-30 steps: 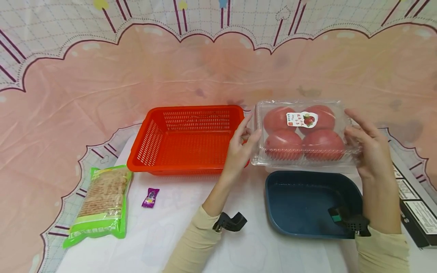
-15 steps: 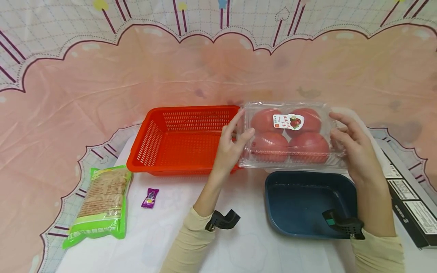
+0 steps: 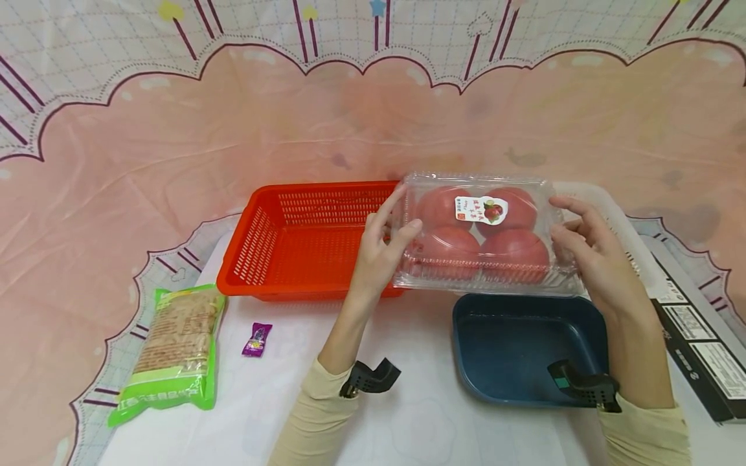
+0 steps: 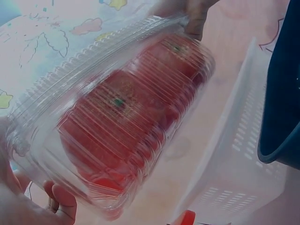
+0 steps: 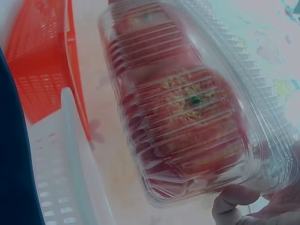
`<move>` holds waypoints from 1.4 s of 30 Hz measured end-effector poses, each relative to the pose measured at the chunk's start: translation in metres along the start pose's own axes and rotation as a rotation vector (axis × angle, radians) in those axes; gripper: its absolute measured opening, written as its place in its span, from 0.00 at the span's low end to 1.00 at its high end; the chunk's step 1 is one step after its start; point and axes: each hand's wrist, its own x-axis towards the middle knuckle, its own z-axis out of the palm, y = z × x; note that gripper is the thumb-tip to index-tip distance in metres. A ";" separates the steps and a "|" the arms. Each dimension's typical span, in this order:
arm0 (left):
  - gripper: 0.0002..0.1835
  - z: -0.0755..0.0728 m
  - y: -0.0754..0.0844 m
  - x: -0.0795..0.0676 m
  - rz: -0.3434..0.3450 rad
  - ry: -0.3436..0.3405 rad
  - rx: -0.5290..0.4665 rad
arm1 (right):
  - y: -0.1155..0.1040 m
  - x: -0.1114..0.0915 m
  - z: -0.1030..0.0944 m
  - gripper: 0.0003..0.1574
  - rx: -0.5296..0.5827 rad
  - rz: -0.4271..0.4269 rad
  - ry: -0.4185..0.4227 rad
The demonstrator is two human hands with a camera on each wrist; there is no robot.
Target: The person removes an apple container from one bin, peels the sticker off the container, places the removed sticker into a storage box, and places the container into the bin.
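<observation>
A clear plastic clamshell box [image 3: 466, 268] with several red apples [image 3: 515, 249] inside and a white label on its lid is held up between both hands. My left hand [image 3: 375, 255] grips its left end, thumb on the near side. At the right end, my right hand [image 3: 603, 259] grips it. The box overlaps the right part of the red basket [image 3: 239, 285] in the head view and stands above the dark blue tub [image 3: 524, 349]. In the left wrist view, fingers [image 4: 63, 201] curl under the box's corner; the right wrist view shows fingertips [image 5: 236, 197] at the other.
A white basket [image 3: 618, 226] stands behind the box and right hand. A green-edged packet [image 3: 175, 349] of brownish food and a small purple-wrapped candy [image 3: 256, 340] lie at the left. A black-and-white carton [image 3: 708, 349] lies at the right edge.
Both hands have carried the box of apples leftward, so it now covers the right end of the red basket. More of the white basket shows behind it.
</observation>
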 end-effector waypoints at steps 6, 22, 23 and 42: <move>0.30 0.000 0.006 -0.002 0.025 -0.005 0.014 | -0.004 -0.003 -0.002 0.28 -0.020 -0.014 -0.030; 0.31 -0.032 0.012 -0.030 -0.040 -0.035 0.068 | -0.015 -0.008 0.018 0.29 -0.347 0.001 -0.127; 0.31 -0.036 0.013 -0.033 -0.047 -0.041 0.069 | -0.016 -0.009 0.021 0.29 -0.362 0.005 -0.134; 0.34 -0.127 0.004 -0.104 -0.168 -0.166 0.181 | -0.020 -0.034 0.094 0.35 -0.369 0.171 -0.414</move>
